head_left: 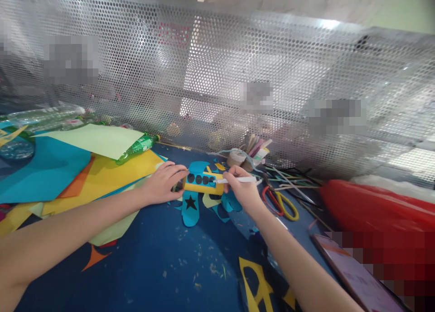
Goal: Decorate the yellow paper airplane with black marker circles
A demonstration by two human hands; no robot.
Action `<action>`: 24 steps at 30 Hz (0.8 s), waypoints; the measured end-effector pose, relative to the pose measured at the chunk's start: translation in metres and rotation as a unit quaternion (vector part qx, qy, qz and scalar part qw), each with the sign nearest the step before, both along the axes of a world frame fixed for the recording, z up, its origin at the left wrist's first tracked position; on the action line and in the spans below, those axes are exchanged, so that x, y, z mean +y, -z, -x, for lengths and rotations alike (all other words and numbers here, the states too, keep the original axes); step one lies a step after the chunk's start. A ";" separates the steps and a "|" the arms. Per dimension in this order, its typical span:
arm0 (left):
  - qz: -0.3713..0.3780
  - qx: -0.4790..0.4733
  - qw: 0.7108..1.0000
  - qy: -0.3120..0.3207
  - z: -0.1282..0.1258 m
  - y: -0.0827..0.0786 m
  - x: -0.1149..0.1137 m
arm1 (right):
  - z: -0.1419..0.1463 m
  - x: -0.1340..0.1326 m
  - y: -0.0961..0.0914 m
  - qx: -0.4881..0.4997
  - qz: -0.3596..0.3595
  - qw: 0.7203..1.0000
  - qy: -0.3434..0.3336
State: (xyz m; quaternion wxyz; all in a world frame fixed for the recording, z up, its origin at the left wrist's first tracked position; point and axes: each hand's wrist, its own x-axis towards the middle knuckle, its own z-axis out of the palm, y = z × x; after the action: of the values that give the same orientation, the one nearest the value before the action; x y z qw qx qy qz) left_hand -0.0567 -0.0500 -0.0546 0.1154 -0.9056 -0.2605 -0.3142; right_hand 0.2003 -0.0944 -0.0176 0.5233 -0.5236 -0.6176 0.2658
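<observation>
A paper airplane (pixel 212 188) lies on the blue table, its body a yellow tube. Its blue wings stick out on both sides, and a black star marks the nearer one. Dark round spots run in a row along a blue strip on the tube. My left hand (pixel 166 182) grips the tube's left end between thumb and fingers. In my right hand (pixel 242 185) is a white marker (pixel 246 179), its tip touching the right end of the spotted strip. Blue paper scraps (pixel 232 202) lie under and beside my right hand.
Coloured paper sheets (pixel 112 176) and plastic bottles (pixel 139 148) are piled at left. Scissors (pixel 280 202) with red and yellow handles lie right of my right hand. A phone (pixel 353 271) and red bag (pixel 367 207) are farther right. Perforated metal panel (pixel 217 76) stands behind.
</observation>
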 end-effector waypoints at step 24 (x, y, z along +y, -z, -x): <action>0.002 -0.001 1.000 -0.004 0.000 -0.001 -0.002 | 0.000 0.000 0.001 -0.001 -0.001 1.000 -0.005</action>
State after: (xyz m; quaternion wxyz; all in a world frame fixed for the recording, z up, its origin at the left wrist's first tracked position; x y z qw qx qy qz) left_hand -0.0563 -0.0516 -0.0536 0.1151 -0.9045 -0.2647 -0.3140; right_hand 0.2006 -0.0941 -0.0182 0.5221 -0.5206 -0.6205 0.2674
